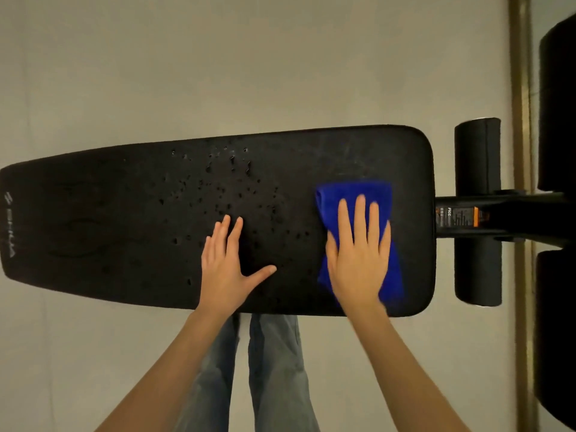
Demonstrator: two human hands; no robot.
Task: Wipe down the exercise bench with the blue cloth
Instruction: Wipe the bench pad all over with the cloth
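A long black padded exercise bench (124, 219) lies crosswise in front of me, with water droplets spread over its middle. The blue cloth (352, 194) lies folded on the bench's right part. My right hand (358, 254) presses flat on the cloth with straight fingers. My left hand (227, 263) rests flat on the bare pad near the front edge, fingers straight, thumb spread to the right. The pad to the right of and behind the cloth looks smeared, without droplets.
Black foam rollers (477, 157) and a frame bar (498, 216) with a label stick out past the bench's right end. More black padding (558, 104) stands at the far right beside a wooden strip. My jeans-clad legs (274, 369) stand at the bench's near edge on pale floor.
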